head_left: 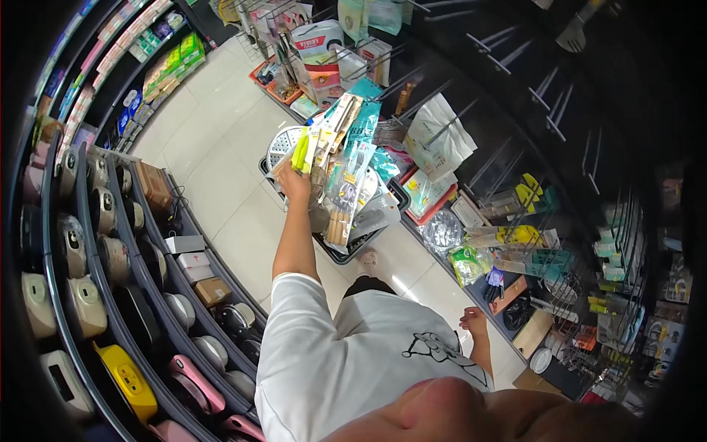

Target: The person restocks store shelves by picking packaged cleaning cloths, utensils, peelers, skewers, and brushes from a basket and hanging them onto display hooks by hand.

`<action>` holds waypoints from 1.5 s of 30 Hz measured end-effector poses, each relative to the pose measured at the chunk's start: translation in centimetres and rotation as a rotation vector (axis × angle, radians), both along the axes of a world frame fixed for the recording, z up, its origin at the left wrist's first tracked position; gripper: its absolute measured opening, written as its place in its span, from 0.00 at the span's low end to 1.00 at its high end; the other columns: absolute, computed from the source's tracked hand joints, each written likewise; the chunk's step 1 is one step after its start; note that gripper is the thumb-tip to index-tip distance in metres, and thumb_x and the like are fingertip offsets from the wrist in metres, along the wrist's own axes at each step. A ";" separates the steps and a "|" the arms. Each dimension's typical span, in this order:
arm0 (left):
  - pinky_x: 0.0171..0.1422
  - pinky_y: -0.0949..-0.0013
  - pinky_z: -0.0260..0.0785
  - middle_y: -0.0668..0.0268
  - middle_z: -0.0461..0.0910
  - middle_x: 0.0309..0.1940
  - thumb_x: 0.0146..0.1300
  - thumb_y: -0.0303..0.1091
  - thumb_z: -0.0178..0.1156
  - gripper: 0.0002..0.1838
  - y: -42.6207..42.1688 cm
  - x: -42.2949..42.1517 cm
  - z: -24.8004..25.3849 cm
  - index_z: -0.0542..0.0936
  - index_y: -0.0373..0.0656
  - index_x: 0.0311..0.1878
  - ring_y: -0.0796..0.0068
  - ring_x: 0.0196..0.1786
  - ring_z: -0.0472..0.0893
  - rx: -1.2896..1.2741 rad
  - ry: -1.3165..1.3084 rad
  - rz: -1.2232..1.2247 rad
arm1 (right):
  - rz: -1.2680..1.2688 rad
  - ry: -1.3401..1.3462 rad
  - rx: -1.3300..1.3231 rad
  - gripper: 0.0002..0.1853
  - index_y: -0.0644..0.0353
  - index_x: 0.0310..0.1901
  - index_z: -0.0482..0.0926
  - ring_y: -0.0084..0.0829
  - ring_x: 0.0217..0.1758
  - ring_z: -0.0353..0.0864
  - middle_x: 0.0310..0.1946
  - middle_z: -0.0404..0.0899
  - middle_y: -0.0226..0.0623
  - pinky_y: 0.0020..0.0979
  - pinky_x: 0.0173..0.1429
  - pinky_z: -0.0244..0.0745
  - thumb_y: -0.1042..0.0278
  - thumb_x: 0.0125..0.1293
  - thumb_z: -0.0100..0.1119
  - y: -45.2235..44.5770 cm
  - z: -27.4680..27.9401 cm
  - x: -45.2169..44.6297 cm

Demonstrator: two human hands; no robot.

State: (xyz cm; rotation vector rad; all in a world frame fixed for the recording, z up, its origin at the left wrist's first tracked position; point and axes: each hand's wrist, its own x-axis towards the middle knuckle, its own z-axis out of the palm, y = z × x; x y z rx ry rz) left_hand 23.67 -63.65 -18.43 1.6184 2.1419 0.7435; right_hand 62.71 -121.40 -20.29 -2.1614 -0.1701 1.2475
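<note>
My left hand [294, 186] reaches over a black basket [343, 258] on the floor. Its fingers are closed on a packaged item with a lime-green handle [300, 153]; the rest of that item blends with the packets around it. Piled in the basket are a packet with wooden handles [338, 227], a teal packet [363, 125] and several other packaged goods. A white perforated piece [283, 145] shows at the basket's far left. My right hand [473, 321] hangs beside my body near the right-hand shelf, its fingers loosely bent and apart, with nothing visible in it.
Shelves of rice cookers [127, 376] curve along the left, with small boxes [193, 259] on the lowest tier. At right, a black rack with metal hooks [549, 114] rises above a low shelf of packaged goods [471, 264]. Tiled floor [236, 195] runs between them.
</note>
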 end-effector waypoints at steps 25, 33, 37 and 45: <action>0.49 0.61 0.80 0.50 0.76 0.55 0.60 0.22 0.49 0.26 -0.1 3.5 15.3 0.65 0.34 0.64 0.64 0.47 0.82 -0.374 -1.426 -0.346 | 0.027 0.030 -0.124 0.10 0.65 0.45 0.75 0.30 0.19 0.81 0.24 0.81 0.45 0.26 0.20 0.72 0.69 0.66 0.57 -0.2 -2.0 -7.0; 0.52 0.56 0.80 0.47 0.77 0.55 0.59 0.20 0.51 0.25 -11.7 14.2 17.3 0.68 0.32 0.62 0.63 0.49 0.81 -0.688 -1.675 -0.727 | 0.150 -0.071 0.376 0.13 0.61 0.52 0.75 0.25 0.32 0.80 0.31 0.81 0.36 0.28 0.40 0.76 0.71 0.67 0.57 10.7 10.5 -8.8; 0.55 0.56 0.78 0.50 0.76 0.55 0.59 0.19 0.50 0.26 -22.7 19.2 19.2 0.68 0.34 0.63 0.63 0.51 0.80 -0.851 -1.697 -0.879 | 0.142 -0.211 0.565 0.21 0.57 0.59 0.71 0.25 0.41 0.79 0.38 0.79 0.34 0.27 0.44 0.75 0.69 0.64 0.63 10.5 17.6 -9.5; 0.56 0.60 0.76 0.59 0.73 0.54 0.61 0.19 0.50 0.28 -47.2 25.7 19.4 0.63 0.38 0.67 0.69 0.54 0.75 -0.981 -1.253 -1.150 | -0.037 -0.397 0.658 0.46 0.54 0.71 0.56 0.29 0.50 0.75 0.53 0.71 0.37 0.32 0.50 0.74 0.65 0.53 0.74 -5.4 23.6 -12.2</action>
